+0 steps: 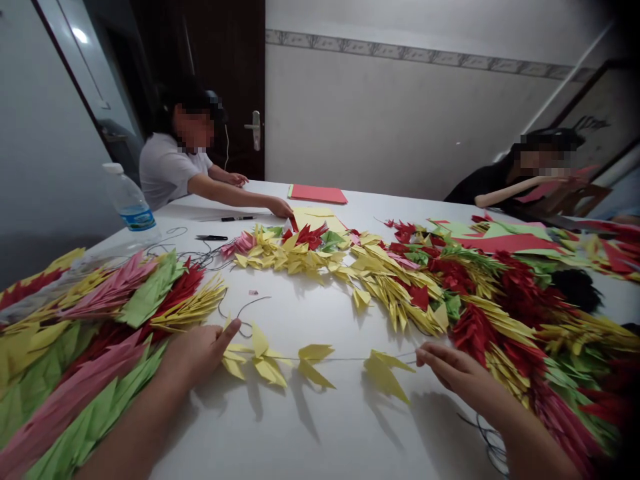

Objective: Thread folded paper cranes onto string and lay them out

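My left hand (197, 353) rests at the near edge of the white table (320, 427), beside a heap of folded paper pieces (100, 313) in pink, green, red and yellow. My right hand (450, 373) pinches a thin dark thread (345, 359). That thread stretches across to my left hand and carries several yellow paper folds (265, 363). Its end at my left hand is partly hidden by my fingers. A loose loop of dark thread (240, 310) lies just beyond my left thumb.
Long heaps of red, yellow and green paper folds (450, 280) fill the table's middle and right. A seated person (170, 173) reaches toward yellow paper sheets (315, 217). Another person (500, 183) sits far right. A water bottle (131, 207), pen (237, 218) and scissors (210, 237) lie far left.
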Motion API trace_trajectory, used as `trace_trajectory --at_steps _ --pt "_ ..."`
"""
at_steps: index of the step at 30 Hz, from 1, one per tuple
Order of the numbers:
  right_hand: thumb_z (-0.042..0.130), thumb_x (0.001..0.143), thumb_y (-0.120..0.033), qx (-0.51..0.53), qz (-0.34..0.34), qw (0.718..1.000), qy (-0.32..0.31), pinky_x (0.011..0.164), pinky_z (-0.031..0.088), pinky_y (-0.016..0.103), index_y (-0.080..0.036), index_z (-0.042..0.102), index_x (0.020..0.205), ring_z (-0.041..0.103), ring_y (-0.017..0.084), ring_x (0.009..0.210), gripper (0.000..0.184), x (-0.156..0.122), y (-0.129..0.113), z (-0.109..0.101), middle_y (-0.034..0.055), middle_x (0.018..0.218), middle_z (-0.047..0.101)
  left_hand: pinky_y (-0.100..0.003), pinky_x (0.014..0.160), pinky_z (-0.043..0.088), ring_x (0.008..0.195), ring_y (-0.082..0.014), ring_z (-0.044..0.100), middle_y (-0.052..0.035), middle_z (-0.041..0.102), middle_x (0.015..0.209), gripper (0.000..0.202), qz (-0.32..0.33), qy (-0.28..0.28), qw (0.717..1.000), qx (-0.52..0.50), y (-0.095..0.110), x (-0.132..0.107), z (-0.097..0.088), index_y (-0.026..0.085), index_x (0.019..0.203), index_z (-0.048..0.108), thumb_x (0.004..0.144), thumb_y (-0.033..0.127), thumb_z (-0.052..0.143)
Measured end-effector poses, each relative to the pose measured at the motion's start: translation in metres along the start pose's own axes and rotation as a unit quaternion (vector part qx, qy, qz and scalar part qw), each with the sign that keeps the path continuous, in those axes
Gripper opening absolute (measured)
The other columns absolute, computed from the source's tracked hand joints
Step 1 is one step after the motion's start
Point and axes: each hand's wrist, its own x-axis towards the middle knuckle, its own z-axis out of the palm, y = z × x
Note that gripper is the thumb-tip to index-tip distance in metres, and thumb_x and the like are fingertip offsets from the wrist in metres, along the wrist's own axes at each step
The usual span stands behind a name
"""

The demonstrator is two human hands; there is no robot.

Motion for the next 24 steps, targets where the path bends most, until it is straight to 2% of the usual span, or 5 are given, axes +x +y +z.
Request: trace_trajectory --at_steps 6,12,14,18,24 --pt "0.044 0.070 -0.063 -0.023 -0.004 0.999 0.024 0.043 0.026 0.022 -0.018 0.056 0.070 0.029 0.009 0.046 0.046 0.001 0.001 -0.004 -0.0050 0.051 0.030 -0.028 0.061 0.038 0.074 -0.0218 0.057 -0.0041 0.061 0.079 0.053 0.072 0.040 0.996 -0.036 0.001 -0.005 -0.003 0.020 0.091 0.049 0.078 0.064 0.022" --pt "0.041 0.072 -0.059 -0.049 -0.002 0.998 0.040 0.046 0.030 0.023 -0.018 0.056 0.071 0.035 0.011 0.049 0.044 -0.001 -0.003 -0.003 -0.0032 0.054 0.037 -0.028 0.070 0.039 0.082 -0.0215 0.056 -0.0066 0.057 0.104 0.065 0.162 0.014 0.986 -0.041 0.001 -0.008 0.004 0.021 0.115 0.043 0.065 0.064 0.048" --pt "0.040 0.073 -0.058 -0.077 -0.010 0.996 0.053 0.048 0.032 0.023 -0.018 0.057 0.070 0.039 0.012 0.052 0.043 -0.001 -0.002 -0.003 -0.0017 0.056 0.042 -0.027 0.068 0.039 0.081 -0.0206 0.055 -0.0056 0.058 0.102 0.058 0.173 -0.004 0.984 -0.048 0.003 -0.007 0.005 0.022 0.111 0.047 0.068 0.059 0.049" --pt "0.037 0.073 -0.057 -0.138 -0.025 0.987 0.077 0.055 0.037 0.026 -0.019 0.057 0.066 0.048 0.016 0.059 0.044 0.002 0.003 -0.004 0.0016 0.061 0.052 -0.025 0.065 0.035 0.076 -0.0175 0.053 -0.0024 0.059 0.086 0.031 0.187 -0.016 0.980 -0.058 0.005 -0.002 0.007 0.020 0.084 0.054 0.079 0.047 0.039" --pt "0.036 0.074 -0.054 -0.184 -0.040 0.976 0.109 0.053 0.038 0.026 -0.019 0.055 0.062 0.053 0.018 0.058 0.042 0.003 0.004 -0.006 0.0018 0.059 0.057 -0.024 0.053 0.028 0.059 -0.0147 0.047 0.0003 0.051 0.060 0.038 0.198 -0.006 0.979 -0.055 0.003 0.002 0.009 0.018 0.058 0.049 0.077 0.050 0.039"
